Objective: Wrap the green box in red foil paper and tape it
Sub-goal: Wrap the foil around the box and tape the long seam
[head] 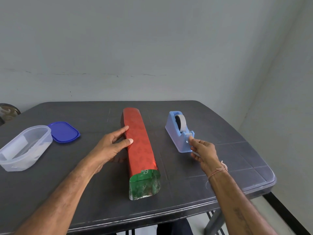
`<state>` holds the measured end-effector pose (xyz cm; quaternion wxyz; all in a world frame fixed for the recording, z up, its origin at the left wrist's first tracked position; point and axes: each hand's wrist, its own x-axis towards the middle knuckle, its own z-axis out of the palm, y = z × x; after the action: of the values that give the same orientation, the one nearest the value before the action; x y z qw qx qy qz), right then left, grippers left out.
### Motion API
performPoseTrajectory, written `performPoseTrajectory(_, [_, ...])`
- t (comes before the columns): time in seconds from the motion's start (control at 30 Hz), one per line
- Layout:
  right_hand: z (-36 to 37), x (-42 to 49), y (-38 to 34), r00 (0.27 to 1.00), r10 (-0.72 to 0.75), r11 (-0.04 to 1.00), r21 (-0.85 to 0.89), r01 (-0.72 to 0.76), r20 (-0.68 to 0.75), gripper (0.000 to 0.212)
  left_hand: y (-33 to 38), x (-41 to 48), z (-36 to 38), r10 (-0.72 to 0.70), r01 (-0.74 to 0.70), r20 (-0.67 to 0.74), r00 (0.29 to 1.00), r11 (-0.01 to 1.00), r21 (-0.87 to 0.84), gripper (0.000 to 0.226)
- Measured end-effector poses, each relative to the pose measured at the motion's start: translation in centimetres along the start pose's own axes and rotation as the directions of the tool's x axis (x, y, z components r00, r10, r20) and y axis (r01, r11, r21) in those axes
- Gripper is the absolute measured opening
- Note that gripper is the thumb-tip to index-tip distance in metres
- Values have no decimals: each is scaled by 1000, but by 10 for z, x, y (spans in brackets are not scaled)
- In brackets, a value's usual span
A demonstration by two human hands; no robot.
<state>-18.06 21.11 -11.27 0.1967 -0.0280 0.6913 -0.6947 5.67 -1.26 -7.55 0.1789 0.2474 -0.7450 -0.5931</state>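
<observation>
green box lying mid-table, red foil paper round it | left hand spread, pinning the seam | right hand pinching tape at the dispenser | risk, I reckon: thumb lifts, foil springs open; tape curls onto itself
</observation>
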Motion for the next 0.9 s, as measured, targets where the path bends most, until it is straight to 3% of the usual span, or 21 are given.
performPoseTrajectory(0.23, [1,7,16,991,-129,991,-49,128,-21,25,2,0,2,8,-8,0,1000,1000,8,63])
performPoseTrajectory(0.33, [4,16,24,973,-208,970,-149,192,-100,24,1,1,2,8,-8,-2,1000,1000,11,63])
performPoseTrajectory(0.6, [2,13,44,942,-282,894,-406,190,-180,26,-1,3,1,13,-13,-12,1000,1000,19,63])
performPoseTrajectory(0.73, [-10,9,40,992,-120,976,-186,112,-32,23,-3,5,0,11,-11,-7,1000,999,31,63])
performPoseTrajectory(0.83, [-12,-13,32,981,-136,984,-99,151,142,30,-2,6,0,16,-16,-8,1000,999,52,63])
performPoseTrajectory(0.9, [-7,-27,18,945,-154,971,-133,199,290,34,-2,5,0,22,-22,-10,1000,998,57,64])
